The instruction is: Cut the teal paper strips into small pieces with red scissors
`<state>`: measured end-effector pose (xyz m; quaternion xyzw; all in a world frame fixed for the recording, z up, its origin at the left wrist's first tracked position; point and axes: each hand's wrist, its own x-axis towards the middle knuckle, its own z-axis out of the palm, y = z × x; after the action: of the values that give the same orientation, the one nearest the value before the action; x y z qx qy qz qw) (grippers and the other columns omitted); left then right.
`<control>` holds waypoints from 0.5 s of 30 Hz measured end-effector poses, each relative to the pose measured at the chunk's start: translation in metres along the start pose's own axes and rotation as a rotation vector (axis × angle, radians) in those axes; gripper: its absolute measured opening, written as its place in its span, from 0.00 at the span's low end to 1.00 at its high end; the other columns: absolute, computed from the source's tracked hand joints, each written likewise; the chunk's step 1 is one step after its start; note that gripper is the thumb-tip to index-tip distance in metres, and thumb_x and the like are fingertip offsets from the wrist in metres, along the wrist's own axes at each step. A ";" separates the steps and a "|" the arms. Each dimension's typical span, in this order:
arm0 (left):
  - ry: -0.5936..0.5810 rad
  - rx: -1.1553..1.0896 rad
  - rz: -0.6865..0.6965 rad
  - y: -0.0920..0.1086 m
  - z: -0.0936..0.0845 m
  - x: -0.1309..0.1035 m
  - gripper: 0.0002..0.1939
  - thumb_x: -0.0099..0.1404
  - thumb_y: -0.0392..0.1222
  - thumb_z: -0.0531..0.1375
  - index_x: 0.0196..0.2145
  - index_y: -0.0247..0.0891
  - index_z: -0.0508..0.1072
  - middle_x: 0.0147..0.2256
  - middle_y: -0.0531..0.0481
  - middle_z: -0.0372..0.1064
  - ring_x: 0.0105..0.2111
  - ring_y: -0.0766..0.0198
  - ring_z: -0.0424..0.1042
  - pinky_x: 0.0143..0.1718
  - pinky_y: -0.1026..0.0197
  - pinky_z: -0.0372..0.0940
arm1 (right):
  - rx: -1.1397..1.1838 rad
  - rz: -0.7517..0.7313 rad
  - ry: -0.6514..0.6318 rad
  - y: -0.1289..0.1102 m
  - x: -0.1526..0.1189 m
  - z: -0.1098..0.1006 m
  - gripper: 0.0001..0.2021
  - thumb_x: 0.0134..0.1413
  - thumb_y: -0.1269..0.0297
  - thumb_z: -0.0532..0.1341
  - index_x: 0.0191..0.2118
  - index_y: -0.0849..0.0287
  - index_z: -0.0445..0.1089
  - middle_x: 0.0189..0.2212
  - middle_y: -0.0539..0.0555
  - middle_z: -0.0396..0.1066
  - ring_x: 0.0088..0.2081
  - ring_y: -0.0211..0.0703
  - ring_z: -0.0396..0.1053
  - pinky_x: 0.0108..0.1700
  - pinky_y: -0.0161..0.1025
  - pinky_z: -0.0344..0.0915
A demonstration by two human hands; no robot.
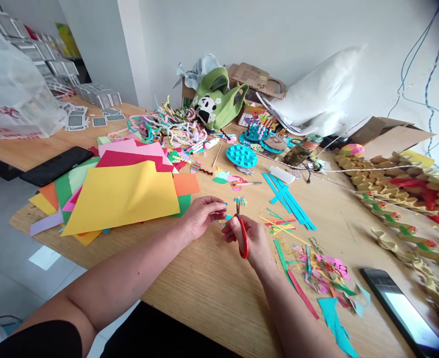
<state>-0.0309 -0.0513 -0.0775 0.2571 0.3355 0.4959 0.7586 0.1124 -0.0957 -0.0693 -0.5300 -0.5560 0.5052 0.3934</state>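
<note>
My right hand (250, 238) is closed around the red handles of a pair of scissors (244, 238), whose blades point away from me. Just left of it, my left hand (205, 215) has its thumb and fingers pinched together, with a tiny blue bit at the fingertips too small to name. Small blue and yellow paper bits (241, 201) lie by the blade tips, and more blue bits show between the hands. Beyond them a white pointed tool rests on a pink and orange paper cutout (237, 184).
Coloured paper sheets (126, 194) are stacked at the left beside a black phone (57, 165). Blue strips (290, 201) and paper scraps (327, 273) lie to the right, near another phone (402, 311). Pipe cleaners (167, 127) and a green bag (219, 102) stand at the back.
</note>
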 end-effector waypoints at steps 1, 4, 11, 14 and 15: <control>0.016 -0.027 0.001 -0.001 0.000 0.000 0.09 0.43 0.34 0.68 0.24 0.32 0.72 0.23 0.51 0.70 0.24 0.69 0.68 0.31 0.63 0.63 | -0.006 0.003 -0.010 0.001 0.000 0.002 0.23 0.49 0.42 0.60 0.26 0.61 0.65 0.22 0.56 0.72 0.21 0.40 0.69 0.25 0.36 0.67; 0.013 -0.069 -0.002 -0.005 0.002 -0.002 0.07 0.45 0.34 0.67 0.24 0.32 0.73 0.24 0.50 0.70 0.26 0.67 0.69 0.32 0.63 0.62 | -0.013 0.028 -0.048 0.006 -0.001 0.007 0.23 0.49 0.41 0.59 0.26 0.61 0.64 0.20 0.55 0.71 0.20 0.40 0.68 0.24 0.36 0.66; 0.039 -0.080 -0.007 -0.013 0.007 -0.009 0.06 0.46 0.36 0.65 0.23 0.32 0.73 0.23 0.49 0.70 0.24 0.67 0.67 0.28 0.64 0.60 | -0.001 0.069 -0.073 0.010 -0.002 0.012 0.25 0.46 0.39 0.60 0.25 0.60 0.63 0.18 0.54 0.70 0.19 0.40 0.68 0.23 0.36 0.66; 0.074 -0.081 0.010 -0.016 0.008 -0.010 0.06 0.46 0.36 0.65 0.23 0.32 0.73 0.23 0.49 0.71 0.24 0.67 0.68 0.28 0.64 0.61 | 0.024 0.092 -0.064 0.009 -0.003 0.013 0.25 0.45 0.39 0.61 0.25 0.60 0.63 0.17 0.54 0.70 0.18 0.40 0.68 0.23 0.35 0.66; 0.084 -0.082 0.020 -0.017 0.008 -0.010 0.06 0.45 0.36 0.65 0.23 0.32 0.73 0.23 0.49 0.71 0.25 0.67 0.68 0.28 0.64 0.61 | 0.032 0.096 -0.061 0.008 -0.003 0.013 0.25 0.45 0.39 0.61 0.25 0.61 0.63 0.17 0.54 0.70 0.18 0.40 0.68 0.22 0.34 0.66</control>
<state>-0.0179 -0.0672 -0.0828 0.2083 0.3439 0.5272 0.7486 0.1013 -0.1009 -0.0794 -0.5340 -0.5335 0.5482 0.3601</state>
